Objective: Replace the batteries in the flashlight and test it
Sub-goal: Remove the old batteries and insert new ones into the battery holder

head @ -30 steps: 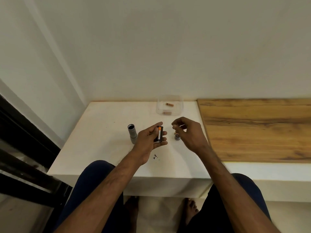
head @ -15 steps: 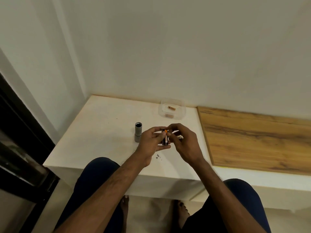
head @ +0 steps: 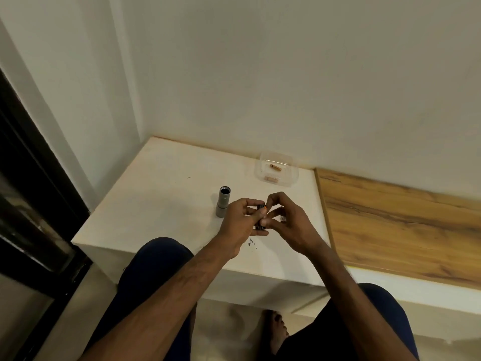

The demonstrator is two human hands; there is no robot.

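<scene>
A black battery holder [head: 261, 216] with orange-tipped batteries is upright in my left hand [head: 240, 221], over the middle of the white table [head: 161, 204]. My right hand [head: 289, 224] pinches the holder's orange top end with thumb and forefinger. The grey flashlight body [head: 223, 201] stands open end up on the table, just left of my left hand. Most of the holder is hidden by my fingers. The flashlight's cap peeks out behind my right hand [head: 283, 218], mostly covered.
A clear plastic box [head: 291, 175] holding two copper-coloured batteries sits at the back of the table by the wall. A wooden surface [head: 403, 225] adjoins the table on the right. A dark door frame [head: 31, 204] stands on the left. My knees and feet are below the table edge.
My right hand came from above the cap on the table over to the battery holder and now pinches its top. The camera view shifted down and left.
</scene>
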